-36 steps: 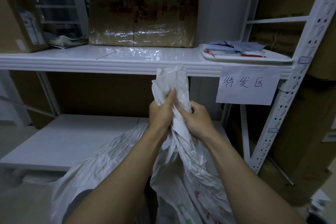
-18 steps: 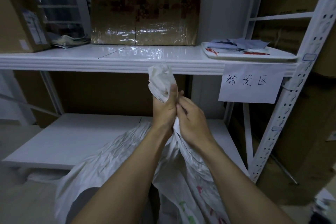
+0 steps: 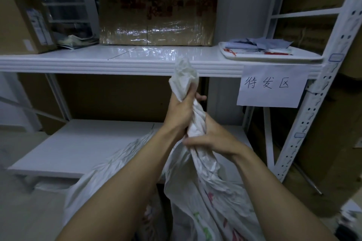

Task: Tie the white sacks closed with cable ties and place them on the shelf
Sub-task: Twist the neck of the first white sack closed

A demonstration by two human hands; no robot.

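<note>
A white metal shelving unit [image 3: 313,115] fills the view, with a glossy upper shelf [image 3: 137,55] and a bare lower shelf [image 3: 88,143] beneath it. In front of the unit, the white sack [image 3: 207,191] hangs from the hands. Its crumpled body, printed with red and green marks, drops out of the bottom of the frame. Its mouth is gathered into a twisted neck that rises in front of the gap between the two shelves, and the loose tip reaches the front edge of the upper shelf.

A large cardboard box [image 3: 156,6] wrapped in shiny clear tape stands at the middle of the upper shelf. A smaller carton [image 3: 17,23] with a label sits at the left end. At the right end lies a white tray [image 3: 274,57] holding bluish papers. A sheet of paper with handwritten characters [image 3: 271,86] hangs from the shelf edge below the tray.

The left hand [image 3: 181,111] grips the sack's neck high up, fingers wrapped round it just under the loose tip. The right hand [image 3: 213,137] clasps the neck directly below, thumb across the front.
</note>
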